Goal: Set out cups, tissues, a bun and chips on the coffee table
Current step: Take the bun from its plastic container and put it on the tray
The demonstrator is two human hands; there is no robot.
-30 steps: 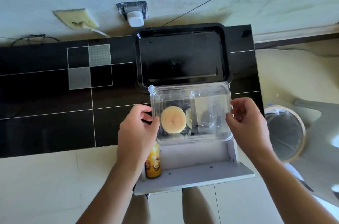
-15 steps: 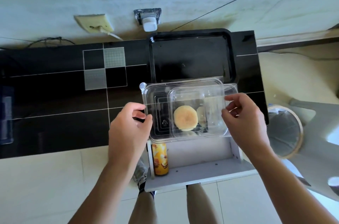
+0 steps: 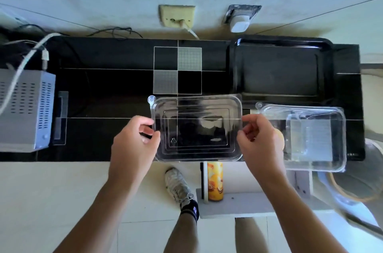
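Lid (image 3: 196, 128): clear glossy plastic. Desk (image 3: 107, 87): glossy black tile. Tray (image 3: 279, 70), behind the lid: glossy black. Container (image 3: 315, 138), right of the lid: clear plastic. Box (image 3: 24, 109), left of the lid: matt grey perforated metal.

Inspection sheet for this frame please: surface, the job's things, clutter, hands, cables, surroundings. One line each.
Surface: black tiled coffee table; a black tray lies at its far right.
Job's things: clear lid held above the table; clear container sits at the right edge, the bun in it mostly hidden by the right hand; chips can stands on a grey shelf below the table edge. Cups, tissues: nothing seen.
Clutter: grey vented box at left.
Hands: left hand and right hand pinch the lid's short edges.
Cables: white cables run to the box.
Surroundings: wall outlets, tiled floor, bin at right.
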